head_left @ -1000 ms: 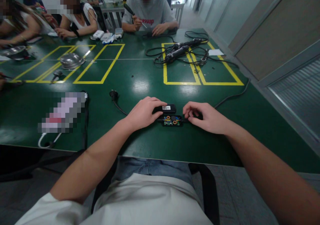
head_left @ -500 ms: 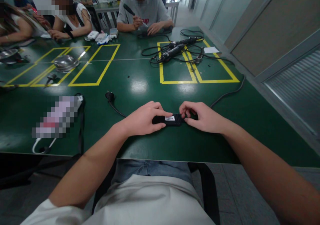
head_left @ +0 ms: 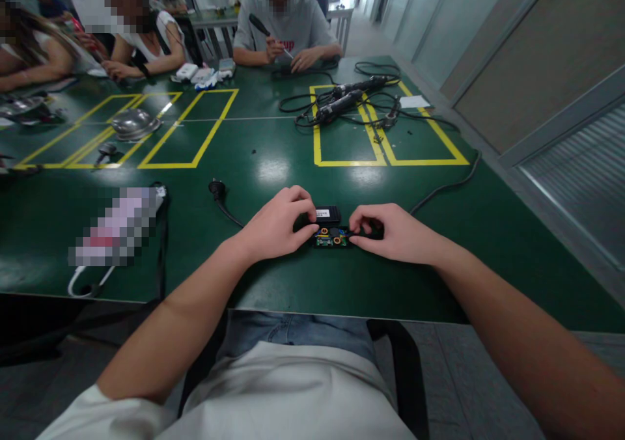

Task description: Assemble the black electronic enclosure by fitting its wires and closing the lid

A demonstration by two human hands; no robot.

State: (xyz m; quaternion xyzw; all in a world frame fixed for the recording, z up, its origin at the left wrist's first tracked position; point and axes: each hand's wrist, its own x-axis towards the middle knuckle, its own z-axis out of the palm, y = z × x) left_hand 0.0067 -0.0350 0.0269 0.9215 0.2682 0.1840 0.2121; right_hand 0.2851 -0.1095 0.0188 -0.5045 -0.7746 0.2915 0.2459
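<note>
A black plastic cover [head_left: 327,215] with a white label is lifted off its casing, and my left hand [head_left: 283,225] grips its left end between thumb and fingers. Just in front of it lies the lower casing with an exposed circuit board [head_left: 333,237], showing copper-coloured coils and coloured wires. My right hand [head_left: 390,232] is closed at the board's right end, its fingers curled around the black cable there; the exact grip is partly hidden. A black power plug [head_left: 216,189] on a cord lies left of my left hand.
Two black handheld tools [head_left: 339,107] with tangled cords lie across yellow-taped rectangles at the back right. A metal bowl [head_left: 134,123] stands at the back left. Nearer is a blurred pink item [head_left: 120,225] with a strap. Across the table, a person [head_left: 288,30] holds a screwdriver.
My left hand has raised the labelled cover and shifted it away from me, off the casing. The circuit board is now exposed. My right hand stays at the right end.
</note>
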